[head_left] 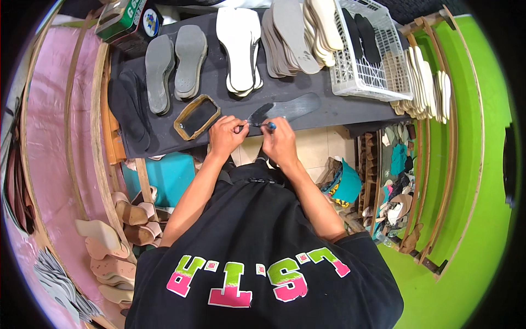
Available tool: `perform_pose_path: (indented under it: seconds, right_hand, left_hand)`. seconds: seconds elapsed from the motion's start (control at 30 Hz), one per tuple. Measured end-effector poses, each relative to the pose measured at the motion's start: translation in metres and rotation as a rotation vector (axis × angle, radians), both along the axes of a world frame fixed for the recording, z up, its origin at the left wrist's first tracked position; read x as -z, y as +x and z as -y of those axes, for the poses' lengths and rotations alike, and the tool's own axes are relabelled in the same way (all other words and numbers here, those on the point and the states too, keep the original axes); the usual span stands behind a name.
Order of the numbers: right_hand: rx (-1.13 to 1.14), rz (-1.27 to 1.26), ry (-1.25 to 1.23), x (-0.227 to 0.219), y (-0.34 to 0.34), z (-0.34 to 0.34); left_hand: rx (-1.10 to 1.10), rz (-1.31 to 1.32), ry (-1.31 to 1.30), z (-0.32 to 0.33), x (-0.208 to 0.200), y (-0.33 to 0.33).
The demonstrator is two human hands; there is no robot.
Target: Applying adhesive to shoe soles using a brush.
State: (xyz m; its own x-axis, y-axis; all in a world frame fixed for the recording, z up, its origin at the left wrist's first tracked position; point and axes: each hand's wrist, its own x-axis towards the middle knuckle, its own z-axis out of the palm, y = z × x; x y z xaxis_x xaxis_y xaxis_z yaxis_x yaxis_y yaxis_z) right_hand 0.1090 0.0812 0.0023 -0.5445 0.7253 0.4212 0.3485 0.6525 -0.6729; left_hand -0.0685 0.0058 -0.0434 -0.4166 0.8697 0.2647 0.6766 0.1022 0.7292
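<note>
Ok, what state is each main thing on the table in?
Dark sole: flat, left end blacker.
Blue-ended tool: gripped in right hand.
Left hand: fingers curled, hold unclear.
Brown tray: open, dark inside.
White soles: stacked.
White crate: open, black pieces inside.
Green tin: cannot tell if open.

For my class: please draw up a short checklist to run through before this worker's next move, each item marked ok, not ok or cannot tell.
1. Right hand holding the blue-ended tool: ok.
2. Tool's working tip in view: not ok; it can't be made out at the fingers.
3. Left hand gripping the grey sole: cannot tell; its fingers are near the sole's left end.
4. Sole's surface one even colour: not ok; black at the left end, grey beyond.
5. Open tray near the left hand: ok.
6. White sole stack apart from the grey sole: ok.
</note>
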Motion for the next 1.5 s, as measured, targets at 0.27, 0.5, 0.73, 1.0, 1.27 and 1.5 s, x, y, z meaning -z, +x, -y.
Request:
perform_pose_path:
  seconds: [0.27, 0.5, 0.73, 1.0, 1.27, 1.5]
  right_hand:
    - [0.365, -0.076, -0.302, -0.012, 0.054, -0.048]
    - [0.018, 0.008, -0.044, 0.008, 0.009, -0.002]
    - [0.386, -0.071, -0.217, 0.014, 0.061, -0.070]
    - [-0.019, 0.165, 0.125, 0.000, -0.005, -0.004]
    - [0.416, -0.045, -0.182, 0.002, 0.038, -0.075]
    - [0.119, 0.028, 0.078, 0.004, -0.011, -0.019]
  left_hand:
    - [0.012, -0.041, -0.035, 0.001, -0.005, -0.001]
    - [0.025, -0.020, -0.049, -0.001, -0.006, 0.001]
    - [0.024, -0.025, -0.042, 0.001, -0.005, 0.002]
    - [0.044, -0.042, -0.044, 0.003, -0.002, -0.001]
    - [0.021, -0.041, -0.045, 0.001, -0.005, 0.002]
    - [0.024, -0.036, -0.045, -0.001, -0.004, 0.002]
